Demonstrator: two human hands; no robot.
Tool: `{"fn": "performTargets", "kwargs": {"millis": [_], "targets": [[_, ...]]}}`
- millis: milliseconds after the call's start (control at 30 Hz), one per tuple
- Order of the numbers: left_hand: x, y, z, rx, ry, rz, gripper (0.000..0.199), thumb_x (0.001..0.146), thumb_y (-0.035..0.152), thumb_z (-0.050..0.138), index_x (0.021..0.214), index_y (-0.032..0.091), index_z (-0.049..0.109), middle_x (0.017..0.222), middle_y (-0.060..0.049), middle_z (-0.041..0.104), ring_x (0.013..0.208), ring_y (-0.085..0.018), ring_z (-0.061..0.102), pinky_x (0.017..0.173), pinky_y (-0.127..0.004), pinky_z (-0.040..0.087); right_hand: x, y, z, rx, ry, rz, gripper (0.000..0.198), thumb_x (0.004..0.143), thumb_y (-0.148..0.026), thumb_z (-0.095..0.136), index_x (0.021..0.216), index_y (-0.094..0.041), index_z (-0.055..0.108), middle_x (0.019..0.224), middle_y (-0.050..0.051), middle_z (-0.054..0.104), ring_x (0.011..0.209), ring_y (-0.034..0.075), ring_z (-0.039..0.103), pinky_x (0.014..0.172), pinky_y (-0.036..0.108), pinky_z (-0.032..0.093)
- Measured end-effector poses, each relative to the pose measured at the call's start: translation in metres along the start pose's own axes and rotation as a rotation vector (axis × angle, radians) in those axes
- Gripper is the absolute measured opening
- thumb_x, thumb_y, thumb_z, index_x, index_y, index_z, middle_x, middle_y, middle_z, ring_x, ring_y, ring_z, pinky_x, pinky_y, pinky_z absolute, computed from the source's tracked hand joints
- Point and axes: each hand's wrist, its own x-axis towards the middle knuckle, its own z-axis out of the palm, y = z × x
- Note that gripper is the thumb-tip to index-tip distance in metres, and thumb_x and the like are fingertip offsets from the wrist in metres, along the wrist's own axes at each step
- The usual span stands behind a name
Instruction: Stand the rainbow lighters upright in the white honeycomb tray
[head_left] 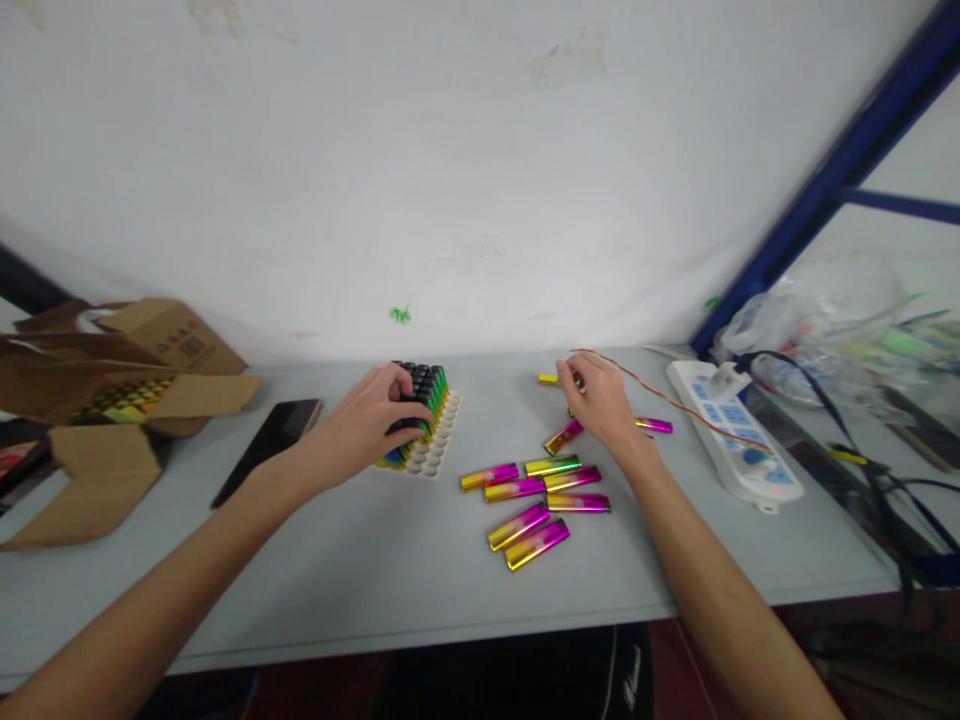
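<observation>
My left hand (375,415) reaches over a white tray with round holes (431,460), thumb and fingers bent around the black top of a lighter in the packed rows. The standing lighters (426,378) have black tops and shiny green and yellow sides. To the right, my right hand (596,395) is closed above the table; what its fingertips hold is hidden. A small yellow piece (548,379) shows beside them. A thin red-and-yellow wire (660,395) runs past this hand. Several shiny yellow-and-magenta lighters (536,545) lie loose between the hands, one with a green end.
A black phone (270,445) lies left of the tray. Further left stands an open cardboard box (180,340) with yellow items inside. A white power strip (731,430) with plugs and cables sits at the right, near plastic bags (780,320) and a blue metal frame (825,190).
</observation>
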Motion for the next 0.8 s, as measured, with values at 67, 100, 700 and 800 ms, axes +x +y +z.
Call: {"fn": "performTargets", "kwargs": {"millis": [67, 100, 700, 800], "targets": [[0.0, 0.01, -0.001, 0.007, 0.043, 0.014, 0.025, 0.096, 0.041, 0.065, 0.113, 0.031, 0.081, 0.119, -0.012, 0.059, 0.111, -0.031, 0.057, 0.102, -0.05, 0.052, 0.0, 0.0, -0.001, -0.005, 0.0, 0.004, 0.038, 0.109, -0.039, 0.041, 0.075, -0.025, 0.049, 0.075, 0.005, 0.059, 0.072, 0.021, 0.055, 0.073, 0.036, 0.04], [0.001, 0.016, -0.001, 0.009, 0.066, 0.017, 0.028, 0.096, 0.043, 0.065, 0.118, 0.031, 0.079, 0.122, -0.011, 0.059, 0.114, -0.031, 0.057, 0.104, -0.051, 0.051, 0.001, 0.0, -0.002, -0.007, -0.001, 0.008, 0.038, 0.109, -0.039, 0.041, 0.075, -0.026, 0.049, 0.076, 0.005, 0.059, 0.073, 0.021, 0.055, 0.073, 0.036, 0.04], [0.071, 0.123, 0.099, -0.252, -0.224, 0.106, 0.02, 0.1, 0.034, 0.064, 0.106, 0.018, 0.074, 0.107, -0.012, 0.071, 0.103, -0.028, 0.066, 0.097, -0.041, 0.051, 0.0, 0.021, 0.001, -0.097, -0.014, 0.089, 0.036, 0.109, -0.037, 0.039, 0.078, -0.026, 0.053, 0.081, 0.006, 0.063, 0.079, 0.021, 0.058, 0.077, 0.034, 0.043], [0.074, 0.125, 0.114, -0.318, -0.23, 0.089, 0.014, 0.1, 0.029, 0.063, 0.107, 0.02, 0.071, 0.104, -0.009, 0.07, 0.099, -0.026, 0.066, 0.092, -0.038, 0.051, -0.001, 0.027, 0.0, -0.108, 0.011, 0.105, 0.035, 0.109, -0.035, 0.039, 0.078, -0.026, 0.052, 0.082, 0.006, 0.063, 0.078, 0.021, 0.059, 0.077, 0.034, 0.043]]}}
